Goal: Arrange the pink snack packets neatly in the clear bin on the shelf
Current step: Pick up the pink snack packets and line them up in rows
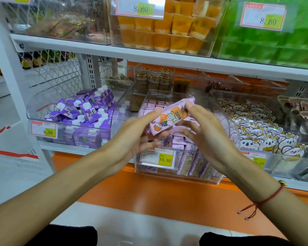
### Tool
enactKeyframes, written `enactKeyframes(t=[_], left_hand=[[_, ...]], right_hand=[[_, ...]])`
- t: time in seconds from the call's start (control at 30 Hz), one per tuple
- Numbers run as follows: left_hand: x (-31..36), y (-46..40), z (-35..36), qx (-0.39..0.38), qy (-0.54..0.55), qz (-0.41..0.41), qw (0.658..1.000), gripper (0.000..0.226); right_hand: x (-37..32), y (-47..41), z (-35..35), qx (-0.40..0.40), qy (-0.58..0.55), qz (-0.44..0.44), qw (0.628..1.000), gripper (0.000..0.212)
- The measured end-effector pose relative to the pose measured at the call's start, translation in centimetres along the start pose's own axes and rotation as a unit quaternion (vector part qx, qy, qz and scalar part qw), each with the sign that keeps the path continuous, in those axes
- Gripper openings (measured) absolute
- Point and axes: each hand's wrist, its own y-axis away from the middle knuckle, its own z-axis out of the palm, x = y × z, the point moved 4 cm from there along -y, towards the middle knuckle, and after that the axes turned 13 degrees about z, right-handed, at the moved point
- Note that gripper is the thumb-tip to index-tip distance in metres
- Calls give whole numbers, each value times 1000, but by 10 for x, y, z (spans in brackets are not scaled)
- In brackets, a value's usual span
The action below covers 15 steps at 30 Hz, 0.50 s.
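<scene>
Both hands were up in front of the shelf (103, 48). The left hand (137, 137) had its grip round one pink packet (171, 116), with the thumb on top and the fingers curled under. The right hand (204, 132) touched the other end of that packet with its thumb tip, and its fingers were spread and loose, holding nothing. The packet was tilted, just above the clear bin (226, 167).

The bin sat on the lower shelf and had many more pink packets (183, 144) in it, some standing on edge. A yellow price tag (158, 158) was on its front.

The bin to the left (32, 112) held purple drink cartons (89, 110). The bin to the right (281, 164) held white bear packs (267, 139). Up on the higher shelf, one bin held orange jelly cups (164, 32) and the next held green packs (274, 47).
</scene>
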Motion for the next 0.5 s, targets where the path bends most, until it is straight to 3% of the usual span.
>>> enactKeyframes(t=[0.2, 0.4, 0.5], left_hand=[[0, -5, -1, -3, -9, 2, 1000, 61], [9, -4, -13, 20, -144, 138, 980, 40], [20, -2, -10, 10, -234, 265, 935, 31]], right_hand=[[0, -2, -8, 36, -29, -16, 999, 21], [5, -5, -14, 7, -30, 11, 999, 34], [4, -3, -17, 22, 112, -33, 993, 52]])
